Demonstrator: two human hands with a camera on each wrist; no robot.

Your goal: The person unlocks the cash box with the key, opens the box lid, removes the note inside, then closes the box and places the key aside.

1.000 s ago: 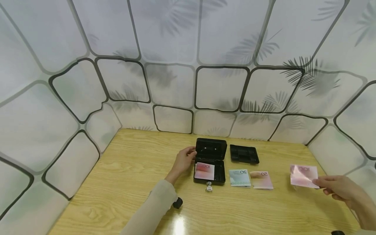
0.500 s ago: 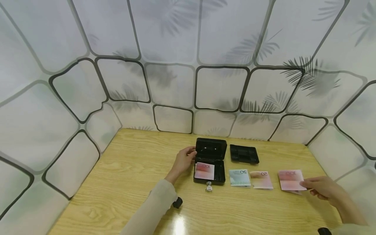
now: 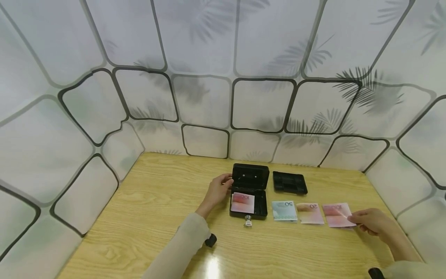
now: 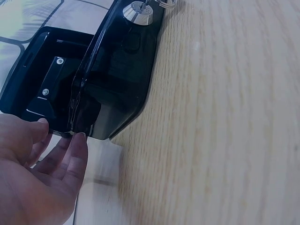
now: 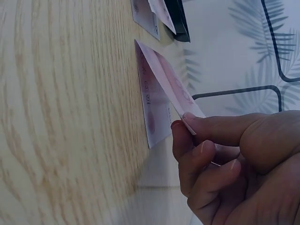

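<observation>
We are pinching a pink note [image 3: 336,215] by its near right corner between the thumb and fingertips of our right hand [image 3: 371,222]; it is reading "100" and lying low over the table [image 3: 146,217], right of the other notes. Beside it a pink "50" [image 3: 310,213] and a green "50" [image 3: 284,210] are lying flat. Left of those, the black cash box [image 3: 249,192] is standing open with another "100" [image 3: 242,203] inside and a key [image 3: 247,221] in its lock. Our left hand [image 3: 217,190] is touching the box's left edge with relaxed fingers, gripping nothing. A black tray [image 3: 289,183] is sitting behind the notes.
</observation>
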